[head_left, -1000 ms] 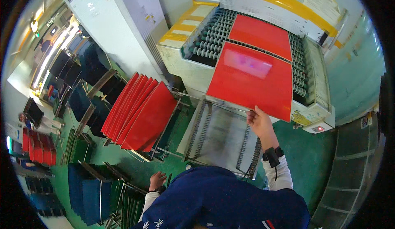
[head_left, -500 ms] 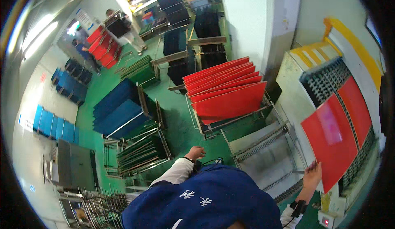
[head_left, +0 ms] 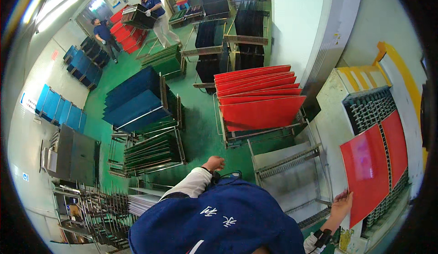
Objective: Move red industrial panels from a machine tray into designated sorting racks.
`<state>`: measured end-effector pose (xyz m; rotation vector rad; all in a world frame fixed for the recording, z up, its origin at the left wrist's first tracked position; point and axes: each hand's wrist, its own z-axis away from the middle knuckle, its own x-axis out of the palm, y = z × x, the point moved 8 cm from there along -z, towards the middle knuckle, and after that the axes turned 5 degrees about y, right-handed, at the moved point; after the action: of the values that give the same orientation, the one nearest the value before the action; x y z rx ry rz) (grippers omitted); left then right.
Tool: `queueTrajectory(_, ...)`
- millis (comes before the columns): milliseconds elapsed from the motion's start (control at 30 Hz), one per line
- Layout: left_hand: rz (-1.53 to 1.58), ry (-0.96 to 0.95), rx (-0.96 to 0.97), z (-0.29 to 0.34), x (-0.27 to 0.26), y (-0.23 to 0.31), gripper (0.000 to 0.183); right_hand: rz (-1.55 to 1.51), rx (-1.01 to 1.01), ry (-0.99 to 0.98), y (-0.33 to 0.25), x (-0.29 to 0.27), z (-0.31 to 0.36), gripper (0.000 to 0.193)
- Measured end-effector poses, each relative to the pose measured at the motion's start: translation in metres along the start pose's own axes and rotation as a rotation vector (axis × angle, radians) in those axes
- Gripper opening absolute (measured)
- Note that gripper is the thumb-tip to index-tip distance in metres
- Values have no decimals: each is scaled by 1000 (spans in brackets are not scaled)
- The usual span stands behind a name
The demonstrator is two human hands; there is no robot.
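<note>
My right hand (head_left: pixel 341 204) grips the lower left edge of a glossy red panel (head_left: pixel 367 169). That panel lies tilted on a roller conveyor (head_left: pixel 370 112) at the right. Beyond it, a second red panel (head_left: pixel 396 137) rests on the same rollers, a narrow gap between the two. Well away from the conveyor, my left hand (head_left: pixel 214 163) hovers in front of my body, fingers curled with nothing visible in them. Closest to my left hand is a wire rack of dark green panels (head_left: pixel 153 151) standing on the floor.
A rack of upright red panels (head_left: pixel 262 112) stands ahead, beside an empty metal rack (head_left: pixel 289 163). Blue panels (head_left: pixel 137 103) fill another rack to the left. Farther off, one person (head_left: pixel 155 14) carries a dark rack; another person (head_left: pixel 106 37) stands near red stacks. A white pillar (head_left: pixel 299 30) rises behind.
The view has shifted, so the conveyor and floor racks sit lower and farther right. My right hand stays at the red panel's edge. The person carrying the rack has come into fuller view.
</note>
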<state>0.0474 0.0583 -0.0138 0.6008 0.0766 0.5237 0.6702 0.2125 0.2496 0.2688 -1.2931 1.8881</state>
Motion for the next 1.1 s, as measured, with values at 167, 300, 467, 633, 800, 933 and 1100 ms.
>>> queueTrajectory(167,-34,40,0,6,4,2,37,-13,-9,8,-3,-4,-6,26)
queueTrajectory(300,-121,106,11,11,0,3,39,-20,-25,42,-7,-7,-13,29)
queueTrajectory(467,-131,132,6,15,-1,3,39,-23,-23,27,-10,-8,-20,29)
queueTrajectory(633,-109,113,1,17,0,3,40,-26,-40,27,-13,-2,-20,29)
queueTrajectory(800,-127,128,-4,16,-2,2,40,-56,-34,37,-14,-3,-24,29)
queueTrajectory(933,-104,190,10,18,-3,3,34,-41,-40,45,-17,-7,-29,28)
queueTrajectory(1100,-100,184,9,13,-6,-1,34,-28,-33,19,-19,-6,-32,25)
